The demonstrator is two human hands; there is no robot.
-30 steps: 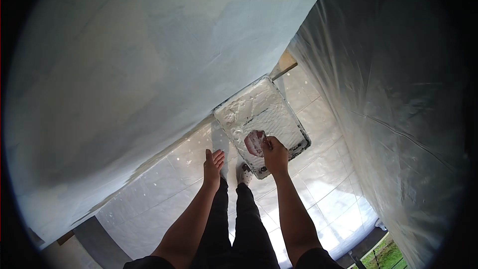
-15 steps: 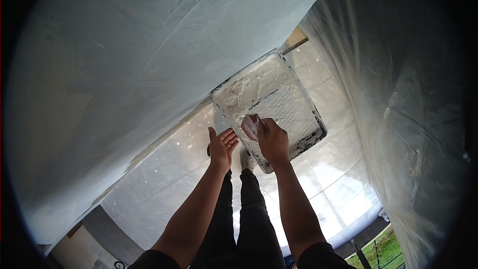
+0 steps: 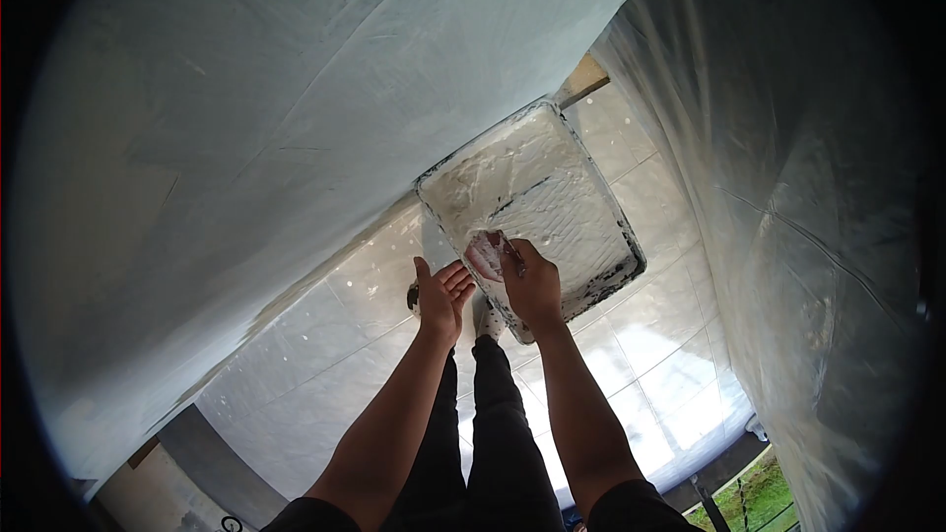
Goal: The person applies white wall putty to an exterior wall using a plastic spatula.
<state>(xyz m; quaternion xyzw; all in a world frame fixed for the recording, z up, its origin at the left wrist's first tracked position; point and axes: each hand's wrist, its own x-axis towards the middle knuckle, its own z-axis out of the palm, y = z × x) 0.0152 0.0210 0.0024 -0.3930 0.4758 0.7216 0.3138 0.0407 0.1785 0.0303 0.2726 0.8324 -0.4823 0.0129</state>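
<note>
My right hand (image 3: 533, 283) is closed round a flat reddish tool (image 3: 485, 255) smeared with white; its exact kind does not show. The tool is over the left rim of a large paint tray (image 3: 603, 183) with dark, paint-crusted edges. Inside the tray lies thick off-white paint (image 3: 552, 222), ridged in places. My left hand (image 3: 443, 293) is open, palm turned toward the tray, fingers stretched and close to the tool. Nothing is in it.
A pale wall (image 3: 246, 118) rises at the left, close to the tray's far-left side. Clear plastic sheeting (image 3: 778, 217) hangs at the right. My feet stand on a spotted, tiled floor (image 3: 650, 335). A wood piece (image 3: 583, 79) lies beyond the tray; grass (image 3: 759, 493) shows lower right.
My right hand and the reddish tool have shifted slightly left and down, to the tray's left rim. My left hand stays open in nearly the same place.
</note>
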